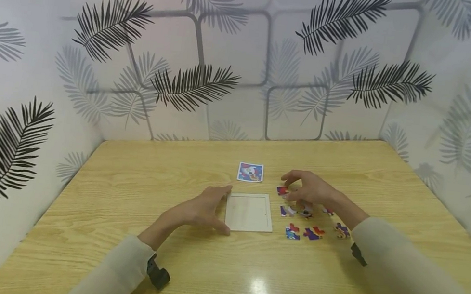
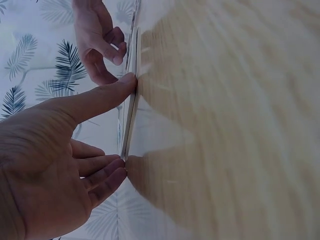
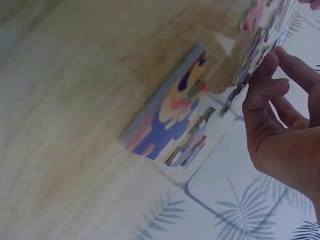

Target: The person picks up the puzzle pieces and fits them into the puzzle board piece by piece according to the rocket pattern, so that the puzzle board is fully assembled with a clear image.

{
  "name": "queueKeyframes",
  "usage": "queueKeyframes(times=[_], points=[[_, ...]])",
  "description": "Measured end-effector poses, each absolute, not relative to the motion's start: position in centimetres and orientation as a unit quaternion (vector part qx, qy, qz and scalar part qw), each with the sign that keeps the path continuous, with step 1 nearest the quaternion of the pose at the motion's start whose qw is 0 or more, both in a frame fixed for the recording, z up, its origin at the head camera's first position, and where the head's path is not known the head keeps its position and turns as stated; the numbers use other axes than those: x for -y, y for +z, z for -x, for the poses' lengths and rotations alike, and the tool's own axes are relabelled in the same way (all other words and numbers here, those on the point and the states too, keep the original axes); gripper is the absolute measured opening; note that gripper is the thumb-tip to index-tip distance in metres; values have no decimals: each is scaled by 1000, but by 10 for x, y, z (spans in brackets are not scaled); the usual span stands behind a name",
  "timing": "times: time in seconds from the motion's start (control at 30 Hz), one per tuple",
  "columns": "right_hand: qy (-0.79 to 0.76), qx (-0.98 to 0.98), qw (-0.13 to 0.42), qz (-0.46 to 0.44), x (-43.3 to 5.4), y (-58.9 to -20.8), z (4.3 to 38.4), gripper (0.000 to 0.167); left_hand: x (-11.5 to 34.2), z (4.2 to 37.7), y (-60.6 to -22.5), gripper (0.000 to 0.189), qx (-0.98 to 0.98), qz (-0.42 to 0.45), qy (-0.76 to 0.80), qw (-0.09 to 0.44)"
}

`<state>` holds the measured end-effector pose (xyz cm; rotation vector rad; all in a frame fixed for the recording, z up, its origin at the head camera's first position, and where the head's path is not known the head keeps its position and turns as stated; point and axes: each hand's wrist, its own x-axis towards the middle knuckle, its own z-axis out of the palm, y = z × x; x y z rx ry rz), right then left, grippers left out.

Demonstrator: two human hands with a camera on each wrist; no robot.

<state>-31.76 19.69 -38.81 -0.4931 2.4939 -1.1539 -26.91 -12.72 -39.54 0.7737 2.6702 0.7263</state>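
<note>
A square white puzzle frame (image 1: 249, 212) lies flat on the wooden table. At its left edge rests my left hand (image 1: 206, 207), thumb by the near corner and fingers by the far one; the left wrist view shows the thumb and fingertips touching the edge. My right hand (image 1: 312, 189) hovers low over loose jigsaw pieces, thumb and index finger apart around a red and purple piece (image 1: 283, 190). Beneath it lie a piece with white and purple (image 1: 287, 211) and others partly hidden. Closer to me are a blue and red piece (image 1: 292, 231) and a purple and orange piece (image 1: 314, 233).
A small square picture card (image 1: 250, 172) lies beyond the frame, showing a white cartoon figure. Another puzzle piece (image 1: 342, 230) sits by the right sleeve. Leaf-patterned walls (image 1: 230, 112) border the table (image 1: 149, 176) at the back and sides.
</note>
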Motion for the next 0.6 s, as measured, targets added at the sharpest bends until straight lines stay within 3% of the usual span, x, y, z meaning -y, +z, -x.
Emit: queueKeyframes(times=[0.6], points=[[-333,-916,109,198,-187,-391,314,45,128,272,-396,106,-926,-266,234,131]])
